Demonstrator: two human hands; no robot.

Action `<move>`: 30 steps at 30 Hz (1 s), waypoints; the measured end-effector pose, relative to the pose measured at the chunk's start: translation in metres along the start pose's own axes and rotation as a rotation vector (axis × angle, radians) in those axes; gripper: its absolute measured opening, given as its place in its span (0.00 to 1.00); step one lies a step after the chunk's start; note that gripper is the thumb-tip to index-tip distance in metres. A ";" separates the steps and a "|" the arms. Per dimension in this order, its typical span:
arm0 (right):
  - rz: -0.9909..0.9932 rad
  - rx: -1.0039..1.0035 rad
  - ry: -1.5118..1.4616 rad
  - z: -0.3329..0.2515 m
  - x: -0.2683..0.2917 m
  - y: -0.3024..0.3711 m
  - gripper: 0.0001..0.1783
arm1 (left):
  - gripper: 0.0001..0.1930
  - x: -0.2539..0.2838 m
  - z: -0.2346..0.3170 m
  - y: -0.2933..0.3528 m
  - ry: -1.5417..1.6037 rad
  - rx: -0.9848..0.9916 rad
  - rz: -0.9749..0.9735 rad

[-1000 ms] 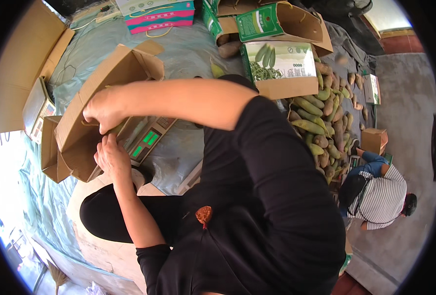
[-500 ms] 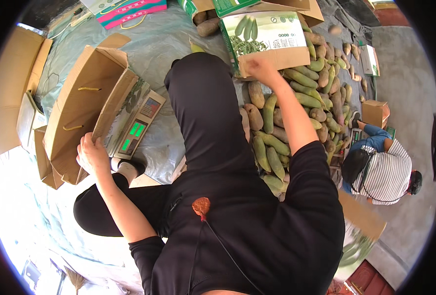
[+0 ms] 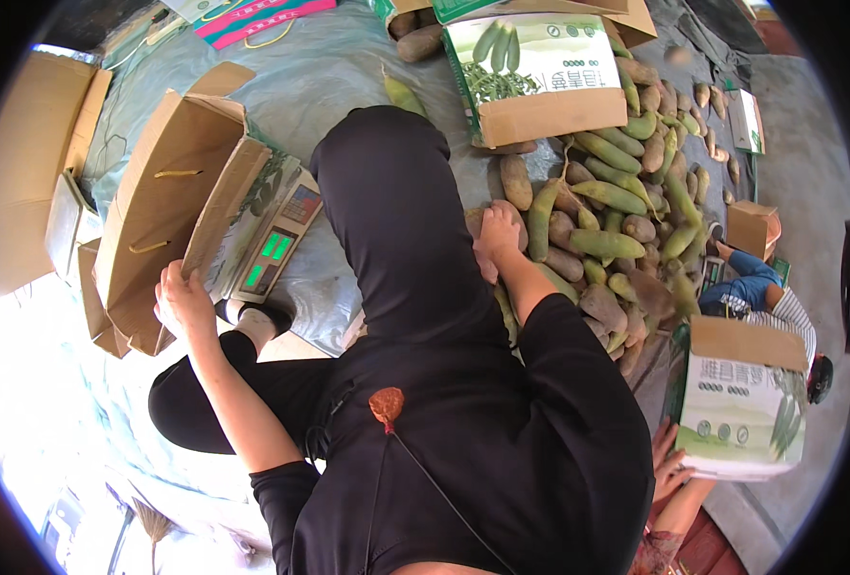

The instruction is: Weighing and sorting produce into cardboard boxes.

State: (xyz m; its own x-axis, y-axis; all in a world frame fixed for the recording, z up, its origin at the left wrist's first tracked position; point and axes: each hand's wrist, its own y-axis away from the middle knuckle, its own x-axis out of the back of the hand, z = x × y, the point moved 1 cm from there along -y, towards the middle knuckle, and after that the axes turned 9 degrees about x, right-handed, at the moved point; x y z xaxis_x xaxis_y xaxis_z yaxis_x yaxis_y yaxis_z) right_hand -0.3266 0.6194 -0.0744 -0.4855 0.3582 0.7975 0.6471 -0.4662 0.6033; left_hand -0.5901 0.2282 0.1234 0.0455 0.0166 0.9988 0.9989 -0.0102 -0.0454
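My left hand (image 3: 185, 302) has its fingers curled over the edge of an open brown cardboard box (image 3: 168, 196) with yellow cord handles. This box stands tilted on a scale (image 3: 276, 241) with a lit green display. At the near left edge of a heap of radishes (image 3: 609, 196), my right hand (image 3: 500, 238) is closed round a brown, soil-coated radish (image 3: 475, 222), partly hidden by the fingers. Several radishes in the heap are green and long; others are brown with soil. My bent knee, in black trousers, stands between the two hands.
A printed radish box (image 3: 540, 72) lies against the heap's far side. At the lower right, another person's hands (image 3: 669, 465) hold a similar box (image 3: 741, 402). A person in a striped top (image 3: 797, 318) crouches behind it. A pink and teal bag (image 3: 262, 21) stands far left.
My right hand has left the printed box's flap and come down to the heap. The co-worker's box has swung further into view, and radishes at the heap's right have shifted. My left hand stays put.
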 end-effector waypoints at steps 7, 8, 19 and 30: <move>0.105 0.071 -0.287 -0.009 -0.018 -0.001 0.35 | 0.13 0.006 0.003 0.002 0.000 0.027 -0.003; 0.139 0.028 -0.350 -0.006 -0.023 -0.004 0.35 | 0.14 0.007 0.004 0.002 -0.007 0.028 -0.008; 0.187 -0.014 -0.533 -0.009 -0.029 -0.063 0.20 | 0.07 0.015 0.006 0.006 0.120 0.038 0.046; 0.432 0.377 -0.953 0.042 0.015 -0.100 0.19 | 0.07 0.008 0.000 0.008 0.188 -0.026 0.132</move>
State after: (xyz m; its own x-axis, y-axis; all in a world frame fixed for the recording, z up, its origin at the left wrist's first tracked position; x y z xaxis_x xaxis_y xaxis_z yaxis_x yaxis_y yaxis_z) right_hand -0.3739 0.7056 -0.1233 0.3691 0.7757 0.5119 0.8688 -0.4836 0.1064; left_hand -0.5818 0.2281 0.1306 0.1709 -0.1736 0.9699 0.9837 -0.0258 -0.1779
